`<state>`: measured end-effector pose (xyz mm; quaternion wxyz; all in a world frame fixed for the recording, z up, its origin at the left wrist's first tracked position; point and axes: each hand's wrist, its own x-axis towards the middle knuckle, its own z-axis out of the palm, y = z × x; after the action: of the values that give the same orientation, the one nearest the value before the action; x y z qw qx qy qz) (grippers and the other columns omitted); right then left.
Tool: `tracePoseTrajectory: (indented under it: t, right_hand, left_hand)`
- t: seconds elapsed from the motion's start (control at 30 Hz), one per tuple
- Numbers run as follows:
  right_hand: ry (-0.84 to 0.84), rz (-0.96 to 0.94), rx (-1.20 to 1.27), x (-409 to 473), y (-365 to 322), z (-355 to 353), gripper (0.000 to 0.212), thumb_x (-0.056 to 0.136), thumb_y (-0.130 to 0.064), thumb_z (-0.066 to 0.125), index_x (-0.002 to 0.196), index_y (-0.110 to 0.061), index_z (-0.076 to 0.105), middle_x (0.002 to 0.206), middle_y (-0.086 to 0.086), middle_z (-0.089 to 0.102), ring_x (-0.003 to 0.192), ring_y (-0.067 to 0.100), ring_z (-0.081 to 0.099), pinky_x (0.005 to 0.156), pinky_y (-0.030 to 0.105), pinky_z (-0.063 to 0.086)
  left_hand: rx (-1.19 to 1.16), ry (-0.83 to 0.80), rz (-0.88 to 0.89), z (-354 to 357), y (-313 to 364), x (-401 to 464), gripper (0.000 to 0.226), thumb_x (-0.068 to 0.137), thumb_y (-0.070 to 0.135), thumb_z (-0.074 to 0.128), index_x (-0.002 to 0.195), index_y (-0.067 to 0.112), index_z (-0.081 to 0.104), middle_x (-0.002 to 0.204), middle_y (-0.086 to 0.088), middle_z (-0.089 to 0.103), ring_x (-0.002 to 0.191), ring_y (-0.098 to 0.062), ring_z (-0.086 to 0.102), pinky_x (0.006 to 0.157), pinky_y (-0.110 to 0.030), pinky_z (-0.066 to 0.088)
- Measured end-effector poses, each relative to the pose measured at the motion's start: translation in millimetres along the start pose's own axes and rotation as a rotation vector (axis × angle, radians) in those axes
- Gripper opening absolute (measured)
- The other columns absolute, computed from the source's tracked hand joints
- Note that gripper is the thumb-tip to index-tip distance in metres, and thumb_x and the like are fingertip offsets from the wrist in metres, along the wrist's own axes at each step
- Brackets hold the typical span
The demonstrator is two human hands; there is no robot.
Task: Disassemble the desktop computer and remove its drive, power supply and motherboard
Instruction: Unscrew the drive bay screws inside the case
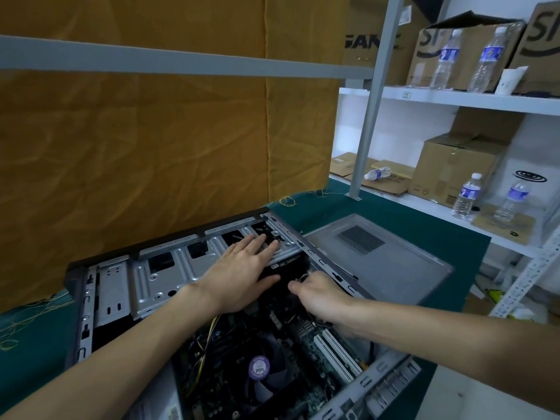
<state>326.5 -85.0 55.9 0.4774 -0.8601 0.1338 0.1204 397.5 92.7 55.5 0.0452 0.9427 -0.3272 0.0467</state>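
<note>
- Round black CPU cooler fan with purple label (259, 369) nearest, on green motherboard (315, 338) inside open grey metal desktop case (115, 286) on green mat (424, 234).
- Left hand (239, 268) flat, fingers straight, pressing silver drive cage (169, 277).
- Right hand (318, 294) curled, pinching a small cable connector (303, 277) at the drive bay.
- Grey vented side panel (378, 253) lies right of the case.

One open computer case (115, 286) and one detached side panel (381, 256) lie on the green surface (424, 225). Two hands reach into the case. The shelves hold five water bottles, one paper cup (511, 78) and several cardboard boxes.
</note>
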Motion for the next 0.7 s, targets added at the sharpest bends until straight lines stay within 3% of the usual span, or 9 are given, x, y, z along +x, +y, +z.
tracePoseTrajectory:
  t: [0.07,0.1,0.17,0.23,0.3,0.37,0.47,0.6,0.7]
  right_hand:
    - [-0.022,-0.039,-0.151,-1,3,0,0.015,0.101,-0.018,0.051,0.101,-0.011,0.064,0.097,0.010,0.070,0.090,0.025,0.067,0.084,0.038,0.055]
    - [-0.029,-0.047,-0.176,-2,2,1,0.024,0.098,-0.012,0.053,0.118,-0.007,0.064,0.108,0.012,0.071,0.101,0.027,0.068,0.093,0.041,0.055]
    - [-0.036,-0.040,-0.023,-1,1,3,0.045,0.096,-0.006,0.057,0.139,-0.002,0.050,0.101,0.013,0.073,0.097,0.025,0.072,0.091,0.036,0.056]
    - [-0.112,0.012,0.266,0,-8,3,0.040,0.097,-0.004,0.059,0.135,-0.005,0.046,0.095,0.017,0.070,0.089,0.026,0.074,0.085,0.035,0.061]
    - [-0.202,0.125,0.546,5,-21,2,0.019,0.101,-0.006,0.056,0.119,-0.006,0.050,0.113,0.030,0.065,0.090,0.034,0.072,0.079,0.038,0.063]
    - [-0.209,0.182,0.713,11,-30,5,0.013,0.103,-0.006,0.050,0.115,-0.002,0.054,0.124,0.034,0.061,0.093,0.038,0.070,0.071,0.038,0.061]
    - [-0.129,0.174,0.848,16,-36,15,0.030,0.103,0.002,0.042,0.129,0.005,0.056,0.119,0.032,0.066,0.099,0.040,0.070,0.072,0.041,0.060]
    - [-0.112,0.169,0.941,8,-36,16,0.028,0.102,0.007,0.043,0.128,0.007,0.056,0.120,0.033,0.065,0.104,0.042,0.069,0.078,0.043,0.060]
    - [-0.125,0.202,0.921,-5,-35,9,0.024,0.101,0.011,0.041,0.121,0.007,0.054,0.131,0.035,0.057,0.102,0.042,0.066,0.067,0.040,0.061]
  left_hand:
    - [-0.007,0.007,0.005,-1,-2,0,0.080,0.099,0.064,0.042,0.163,0.030,0.009,0.170,-0.004,0.010,0.157,-0.023,0.006,0.126,-0.038,0.012]
    - [-0.003,0.009,0.005,-2,-4,-1,0.081,0.098,0.065,0.044,0.162,0.030,0.010,0.170,-0.003,0.011,0.156,-0.022,0.008,0.125,-0.037,0.013]
    - [0.006,0.014,0.006,-4,-5,-1,0.084,0.095,0.066,0.049,0.162,0.031,0.012,0.169,-0.001,0.013,0.156,-0.021,0.011,0.124,-0.037,0.015]
    - [0.007,0.014,0.014,-6,-5,-1,0.086,0.094,0.065,0.053,0.162,0.031,0.015,0.169,-0.001,0.015,0.155,-0.021,0.013,0.124,-0.039,0.017]
    - [-0.006,-0.004,0.027,-10,-7,-1,0.089,0.091,0.063,0.060,0.162,0.030,0.016,0.169,-0.001,0.015,0.155,-0.020,0.014,0.124,-0.040,0.018]
    - [-0.016,-0.039,0.036,-14,-12,-2,0.096,0.086,0.060,0.068,0.162,0.030,0.017,0.169,0.002,0.014,0.155,-0.017,0.012,0.125,-0.041,0.014]
    - [0.014,-0.084,0.025,-18,-19,-7,0.105,0.080,0.054,0.076,0.162,0.032,0.014,0.169,0.005,0.010,0.155,-0.017,0.010,0.125,-0.044,0.008]
    - [0.051,-0.040,0.034,-14,-16,-16,0.100,0.085,0.051,0.072,0.162,0.030,0.011,0.170,0.004,0.009,0.155,-0.019,0.012,0.125,-0.040,0.011]
    - [0.127,-0.007,0.043,-11,-11,-20,0.096,0.089,0.045,0.069,0.162,0.029,0.008,0.169,0.001,0.009,0.155,-0.023,0.011,0.125,-0.041,0.011]
